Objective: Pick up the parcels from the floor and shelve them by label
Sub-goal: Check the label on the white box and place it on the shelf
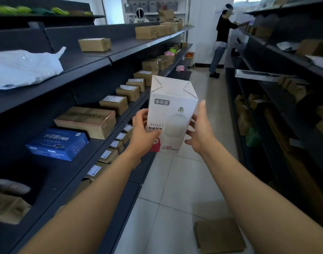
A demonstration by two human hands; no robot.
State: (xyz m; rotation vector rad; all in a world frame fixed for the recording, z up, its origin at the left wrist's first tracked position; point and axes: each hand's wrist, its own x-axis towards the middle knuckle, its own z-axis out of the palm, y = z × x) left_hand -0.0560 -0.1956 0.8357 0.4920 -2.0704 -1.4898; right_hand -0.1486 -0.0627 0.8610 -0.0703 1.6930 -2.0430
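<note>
A tall white LED bulb box [172,107] is held upside down at chest height over the aisle. My left hand [145,132] grips its lower left side, thumb across the front. My right hand [200,130] presses its right side with the fingers spread. A flat brown cardboard parcel [219,235] lies on the tiled floor near my feet, at the lower right.
Dark shelving [94,66] runs along the left, carrying several labelled brown boxes, a blue box [58,143] and a white poly bag [23,67]. More dark shelves [278,52] with parcels line the right. A person [221,39] stands at the far end of the aisle.
</note>
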